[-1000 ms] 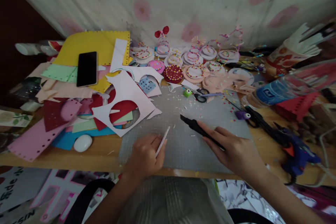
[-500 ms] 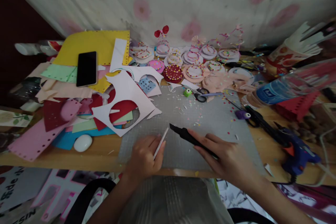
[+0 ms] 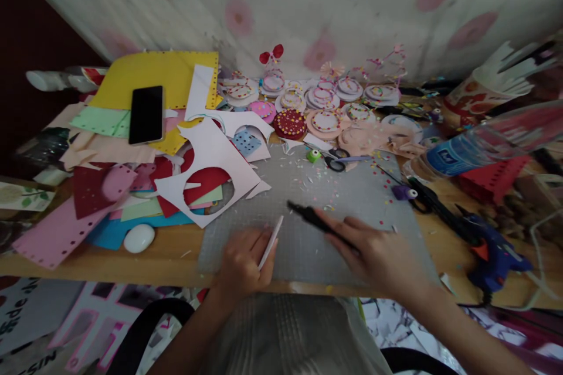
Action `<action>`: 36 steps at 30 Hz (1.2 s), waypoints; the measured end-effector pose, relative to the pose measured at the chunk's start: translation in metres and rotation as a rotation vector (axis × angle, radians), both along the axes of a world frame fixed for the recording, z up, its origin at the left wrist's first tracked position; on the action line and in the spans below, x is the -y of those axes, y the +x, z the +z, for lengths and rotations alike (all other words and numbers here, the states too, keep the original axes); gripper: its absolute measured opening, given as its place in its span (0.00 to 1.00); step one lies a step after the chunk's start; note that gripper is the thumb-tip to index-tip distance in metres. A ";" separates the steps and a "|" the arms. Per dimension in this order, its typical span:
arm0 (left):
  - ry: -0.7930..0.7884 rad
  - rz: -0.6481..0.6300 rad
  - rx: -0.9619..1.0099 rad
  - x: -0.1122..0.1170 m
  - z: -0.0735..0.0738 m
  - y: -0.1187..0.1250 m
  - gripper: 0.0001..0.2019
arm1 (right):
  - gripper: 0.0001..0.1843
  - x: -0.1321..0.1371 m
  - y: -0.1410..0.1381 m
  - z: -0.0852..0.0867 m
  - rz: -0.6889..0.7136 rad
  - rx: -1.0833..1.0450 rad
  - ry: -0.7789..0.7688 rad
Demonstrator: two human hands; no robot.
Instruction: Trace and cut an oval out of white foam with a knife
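My left hand (image 3: 243, 261) rests on the near edge of a grey cutting mat (image 3: 308, 211) and pinches a thin white strip (image 3: 271, 242) that points up and away. My right hand (image 3: 379, 255) grips a black utility knife (image 3: 315, 220), its tip aimed left toward the white strip, just above the mat. Small coloured paper scraps lie scattered over the mat's far half.
Sheets of coloured foam and paper with a black phone (image 3: 146, 114) on top pile up at the left. Decorated round craft pieces (image 3: 325, 99) line the back. Scissors (image 3: 336, 159), a purple punch (image 3: 404, 192), a blue glue gun (image 3: 488, 249) and a water bottle (image 3: 466, 149) lie at the right.
My right hand has carried the knife leftward and nearer, closing in on the white strip. The left hand has hardly moved.
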State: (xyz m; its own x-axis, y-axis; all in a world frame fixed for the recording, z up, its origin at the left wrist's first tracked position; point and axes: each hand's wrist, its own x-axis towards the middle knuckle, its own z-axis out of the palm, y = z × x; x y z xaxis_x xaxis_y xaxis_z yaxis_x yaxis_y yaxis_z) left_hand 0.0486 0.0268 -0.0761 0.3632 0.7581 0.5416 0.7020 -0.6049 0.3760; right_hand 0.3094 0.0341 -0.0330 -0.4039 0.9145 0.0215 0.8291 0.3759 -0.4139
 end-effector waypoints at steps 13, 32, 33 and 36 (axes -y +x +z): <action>-0.952 0.648 1.024 0.033 0.000 0.030 0.23 | 0.25 0.007 -0.056 -0.020 -0.229 -0.714 -0.197; -0.325 0.083 0.072 -0.007 0.017 0.006 0.12 | 0.25 0.019 -0.033 -0.001 0.138 -0.218 0.073; -0.289 0.085 0.053 -0.007 0.015 0.005 0.11 | 0.25 0.021 -0.032 0.002 0.159 -0.184 0.083; -0.234 0.074 0.028 -0.007 0.013 0.004 0.10 | 0.24 0.023 -0.032 0.007 0.173 -0.105 0.127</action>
